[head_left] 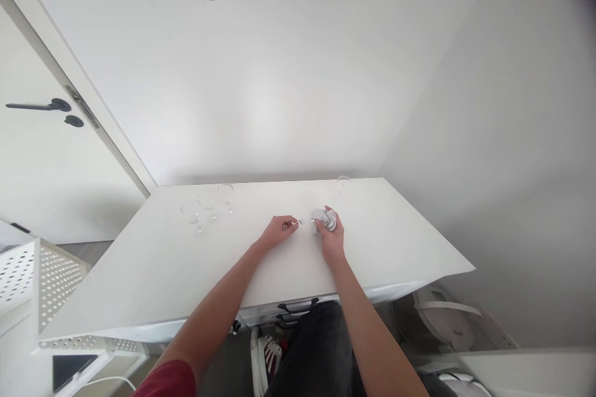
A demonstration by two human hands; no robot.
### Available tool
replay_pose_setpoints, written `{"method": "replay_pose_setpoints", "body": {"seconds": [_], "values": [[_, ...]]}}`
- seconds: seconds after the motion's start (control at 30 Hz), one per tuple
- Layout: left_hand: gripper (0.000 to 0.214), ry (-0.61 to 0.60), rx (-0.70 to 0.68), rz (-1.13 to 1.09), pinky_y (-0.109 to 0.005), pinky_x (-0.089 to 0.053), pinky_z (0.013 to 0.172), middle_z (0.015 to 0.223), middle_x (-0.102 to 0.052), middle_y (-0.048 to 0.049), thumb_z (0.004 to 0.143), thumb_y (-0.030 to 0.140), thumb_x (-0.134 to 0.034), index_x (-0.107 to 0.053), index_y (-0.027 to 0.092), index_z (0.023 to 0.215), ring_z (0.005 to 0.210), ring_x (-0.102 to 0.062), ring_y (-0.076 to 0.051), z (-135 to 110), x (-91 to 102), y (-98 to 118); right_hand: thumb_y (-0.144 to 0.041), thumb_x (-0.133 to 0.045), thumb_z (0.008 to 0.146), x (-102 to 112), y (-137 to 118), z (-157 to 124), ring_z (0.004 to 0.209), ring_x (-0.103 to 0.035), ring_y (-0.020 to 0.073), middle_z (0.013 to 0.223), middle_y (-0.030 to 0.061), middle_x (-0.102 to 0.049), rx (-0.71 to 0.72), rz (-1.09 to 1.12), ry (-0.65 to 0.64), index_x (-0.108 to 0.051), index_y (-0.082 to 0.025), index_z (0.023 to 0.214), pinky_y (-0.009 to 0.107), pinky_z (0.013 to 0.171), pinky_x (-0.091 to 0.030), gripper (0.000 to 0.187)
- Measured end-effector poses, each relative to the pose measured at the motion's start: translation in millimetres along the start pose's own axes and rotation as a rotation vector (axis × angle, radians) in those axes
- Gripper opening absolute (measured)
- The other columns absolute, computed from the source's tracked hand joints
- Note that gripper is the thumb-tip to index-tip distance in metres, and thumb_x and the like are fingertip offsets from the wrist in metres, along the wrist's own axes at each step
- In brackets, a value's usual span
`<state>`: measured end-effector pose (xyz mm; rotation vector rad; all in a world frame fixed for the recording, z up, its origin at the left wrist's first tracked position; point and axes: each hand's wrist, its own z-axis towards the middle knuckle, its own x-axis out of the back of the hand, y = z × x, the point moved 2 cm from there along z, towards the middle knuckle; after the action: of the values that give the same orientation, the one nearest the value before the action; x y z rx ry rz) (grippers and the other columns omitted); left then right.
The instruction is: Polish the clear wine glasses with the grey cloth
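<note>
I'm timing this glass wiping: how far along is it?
Possibly done: one clear stemmed glass stands alone at the white table's far right. In hand: the left hand pinches a clear glass's thin stem while the right hand wraps a grey cloth round its bowl. Probably left: three clear stemmed glasses grouped at far left.

Four standing glasses (225, 191), one held glass (299, 222), one cloth (326, 219)
</note>
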<state>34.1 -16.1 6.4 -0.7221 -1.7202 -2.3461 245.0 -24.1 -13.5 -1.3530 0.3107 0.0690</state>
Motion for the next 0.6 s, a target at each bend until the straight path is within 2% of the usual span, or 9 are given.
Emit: {"method": "replay_pose_setpoints", "body": {"seconds": [0.07,0.17,0.23,0.33,0.43,0.53,0.6], "values": [[0.026,0.023,-0.015,0.007,-0.029,-0.045,0.067,0.077,-0.07,-0.0035,0.089,0.04,-0.061,-0.076,0.019,0.087,0.068,-0.055,-0.015,0.7,-0.8,1.2,-0.051,-0.075,0.081,5.9,3.2,5.4,0.108,-0.064,0.0196,0.121,0.0043,-0.065,-0.014,0.149,0.145,-0.052,-0.028,0.139,0.038,0.096,-0.053,0.067],[0.028,0.148,0.005,-0.059,-0.028,-0.044,0.067,0.077,-0.068,-0.0038,0.089,0.042,-0.061,-0.074,0.018,0.083,0.069,-0.056,-0.015,1.4,2.4,1.5,-0.055,-0.075,0.079,15.8,11.6,12.5,0.113,-0.065,0.0238,0.12,0.0067,-0.067,-0.02,0.309,0.387,-0.056,-0.028,0.131,0.045,0.095,-0.056,0.062],[0.03,0.229,0.049,-0.158,-0.027,-0.043,0.062,0.071,-0.063,-0.0027,0.089,0.044,-0.061,-0.073,0.017,0.084,0.064,-0.053,-0.013,1.4,5.9,1.2,-0.055,-0.077,0.077,15.6,16.3,15.0,0.116,-0.065,0.0263,0.117,0.0081,-0.069,-0.038,0.317,0.407,-0.061,-0.026,0.12,0.047,0.095,-0.057,0.055],[0.032,0.271,0.075,-0.293,-0.026,-0.039,0.056,0.067,-0.057,-0.0013,0.089,0.046,-0.062,-0.072,0.017,0.086,0.059,-0.048,-0.011,1.6,9.2,2.3,-0.058,-0.074,0.08,0.3,15.8,12.3,0.118,-0.065,0.0281,0.117,0.0096,-0.071,-0.096,0.236,0.213,-0.066,-0.023,0.114,0.049,0.097,-0.057,0.049],[0.033,0.232,0.069,-0.388,-0.024,-0.034,0.052,0.065,-0.053,-0.0007,0.089,0.048,-0.064,-0.072,0.016,0.089,0.058,-0.045,-0.011,2.8,8.5,3.9,-0.061,-0.065,0.087,-22.3,2.7,2.2,0.127,-0.06,0.0297,0.126,0.0105,-0.07,-0.097,0.211,-0.009,-0.067,-0.024,0.125,0.051,0.103,-0.053,0.053],[0.037,0.143,0.106,-0.441,-0.024,-0.031,0.049,0.065,-0.051,-0.0003,0.087,0.051,-0.066,-0.072,0.014,0.088,0.057,-0.043,-0.01,3.7,4.6,4.0,-0.057,-0.062,0.089,-38.1,-17.1,-9.6,0.132,-0.057,0.0325,0.133,0.0109,-0.067,-0.098,0.375,-0.19,-0.063,-0.026,0.136,0.059,0.109,-0.047,0.056],[0.04,0.113,0.131,-0.472,-0.023,-0.03,0.048,0.065,-0.051,0.0,0.086,0.054,-0.066,-0.071,0.014,0.088,0.056,-0.042,-0.01,3.4,2.5,4.1,-0.055,-0.06,0.09,-41.2,-28.9,-15.2,0.135,-0.055,0.0343,0.136,0.0123,-0.066,-0.127,0.546,-0.24,-0.061,-0.024,0.139,0.063,0.112,-0.042,0.058]]}}
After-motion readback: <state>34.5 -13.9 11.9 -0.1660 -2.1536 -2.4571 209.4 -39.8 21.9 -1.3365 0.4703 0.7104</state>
